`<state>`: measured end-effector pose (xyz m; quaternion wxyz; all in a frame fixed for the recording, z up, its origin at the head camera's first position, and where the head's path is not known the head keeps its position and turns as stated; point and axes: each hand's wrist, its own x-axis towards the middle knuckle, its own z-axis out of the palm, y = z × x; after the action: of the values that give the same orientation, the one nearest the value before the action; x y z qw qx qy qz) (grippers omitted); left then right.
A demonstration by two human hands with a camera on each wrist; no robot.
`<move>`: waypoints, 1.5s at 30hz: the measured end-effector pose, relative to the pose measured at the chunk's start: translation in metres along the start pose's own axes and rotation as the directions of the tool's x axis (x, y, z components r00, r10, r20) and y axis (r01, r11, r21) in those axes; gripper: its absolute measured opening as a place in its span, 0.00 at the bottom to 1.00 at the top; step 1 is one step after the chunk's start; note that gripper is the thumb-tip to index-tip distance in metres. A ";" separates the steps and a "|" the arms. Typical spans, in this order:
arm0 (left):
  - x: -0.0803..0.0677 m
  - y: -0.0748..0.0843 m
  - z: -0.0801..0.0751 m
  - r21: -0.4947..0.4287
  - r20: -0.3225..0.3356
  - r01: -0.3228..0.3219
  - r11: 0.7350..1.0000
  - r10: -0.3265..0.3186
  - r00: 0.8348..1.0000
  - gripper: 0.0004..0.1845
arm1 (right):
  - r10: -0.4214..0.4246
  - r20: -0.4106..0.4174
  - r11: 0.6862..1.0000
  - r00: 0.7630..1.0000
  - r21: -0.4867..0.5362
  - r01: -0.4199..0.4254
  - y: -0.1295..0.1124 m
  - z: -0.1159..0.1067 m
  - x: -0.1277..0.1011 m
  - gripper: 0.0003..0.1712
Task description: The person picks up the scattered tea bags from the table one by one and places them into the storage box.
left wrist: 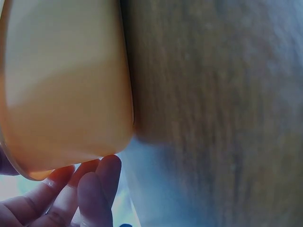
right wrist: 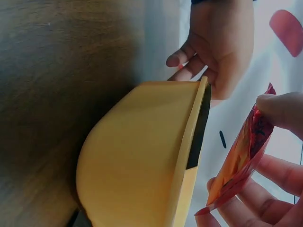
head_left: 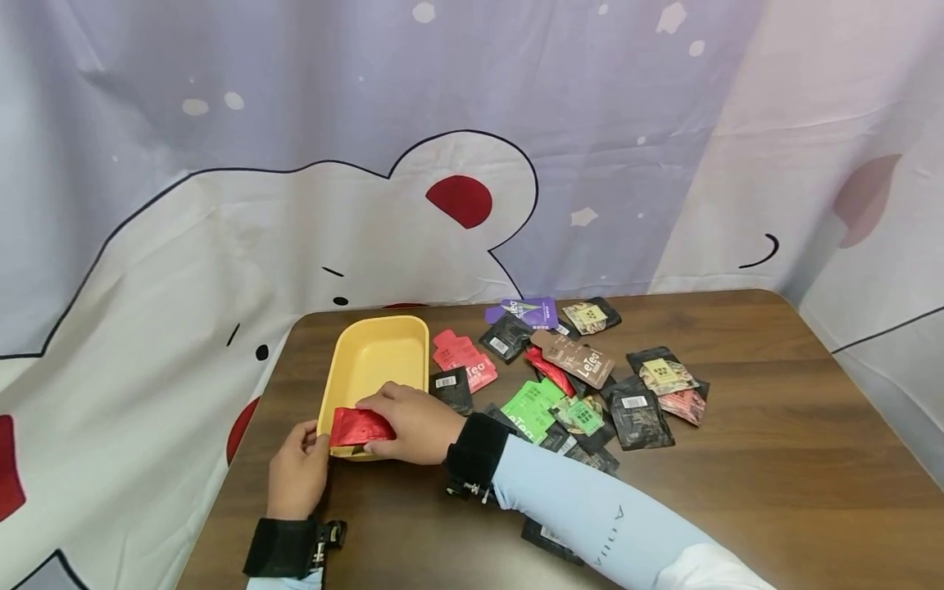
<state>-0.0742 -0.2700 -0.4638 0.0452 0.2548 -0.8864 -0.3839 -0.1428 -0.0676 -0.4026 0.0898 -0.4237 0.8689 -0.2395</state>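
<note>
A yellow tray (head_left: 374, 358) (left wrist: 61, 85) (right wrist: 142, 156) stands near the left end of a brown wooden table (head_left: 774, 459). My left hand (head_left: 297, 469) (right wrist: 220, 47) touches the tray's near left corner, fingers against its rim. My right hand (head_left: 409, 422) pinches a red packet (head_left: 357, 427) (right wrist: 241, 156) over the tray's near rim, thumb on one side and fingers on the other. In the left wrist view my left fingers (left wrist: 90, 189) lie under the tray's outer wall.
Several tea packets lie scattered to the tray's right: pink (head_left: 465, 357), green (head_left: 533, 408), brown (head_left: 578, 357), purple (head_left: 525, 311) and black (head_left: 640, 415) ones. A cartoon-print curtain (head_left: 442, 147) hangs behind the table. Another dark packet (head_left: 547, 541) lies beneath my right forearm.
</note>
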 end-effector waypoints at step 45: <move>0.001 -0.001 0.000 0.004 -0.009 0.000 1.000 0.000 1.000 0.25 | 0.001 0.066 0.996 0.998 -0.090 0.005 0.004 0.007 -0.011 0.50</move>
<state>-0.0744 -0.2708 -0.4640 0.0486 0.2564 -0.8870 -0.3810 -0.1363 -0.0597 -0.4106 0.0992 -0.4357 0.8751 -0.1859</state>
